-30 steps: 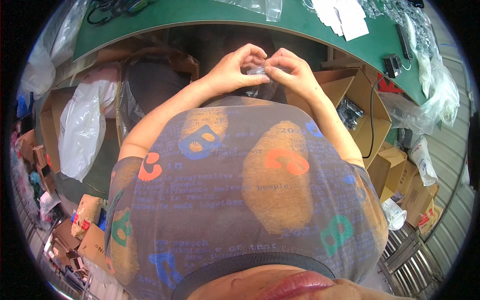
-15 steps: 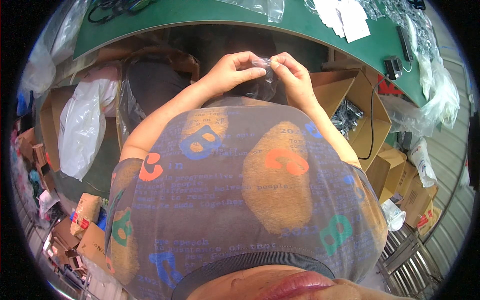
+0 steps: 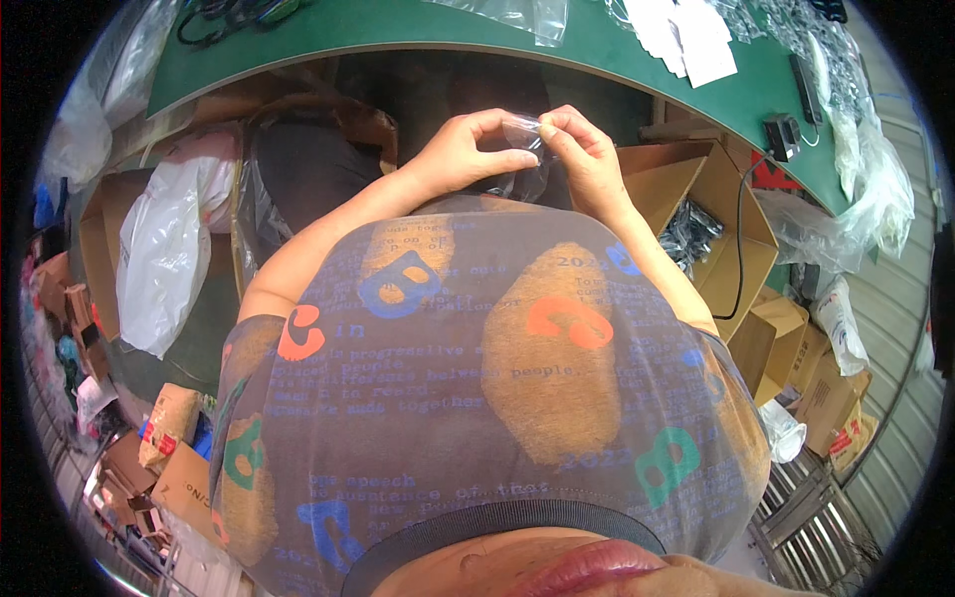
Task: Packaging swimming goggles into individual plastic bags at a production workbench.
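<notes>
In front of my body, near the table's curved edge, a thin clear plastic bag [image 3: 526, 134] stretches between my two hands. My right hand [image 3: 589, 154] pinches its upper edge between thumb and forefinger. On the other side, my left hand [image 3: 460, 149] has its forefinger at the bag's top edge and its thumb lower against the film, with a gap between them. The remaining fingers of the left hand are mostly hidden. Loose film hangs below the fingertips, and I cannot make out anything inside it.
A green table [image 3: 398, 25] curves across the far side, with white paper sheets [image 3: 696, 45], a black adapter [image 3: 783, 134] and clear bags on it. To the right, an open carton [image 3: 741, 214] holds dark wrapped items. A white plastic bag [image 3: 164, 259] drapes over a carton at left.
My left thumb has moved down and slightly right, away from the forefinger, and the film between them is spread wider. My right hand keeps its pinch, almost unmoved.
</notes>
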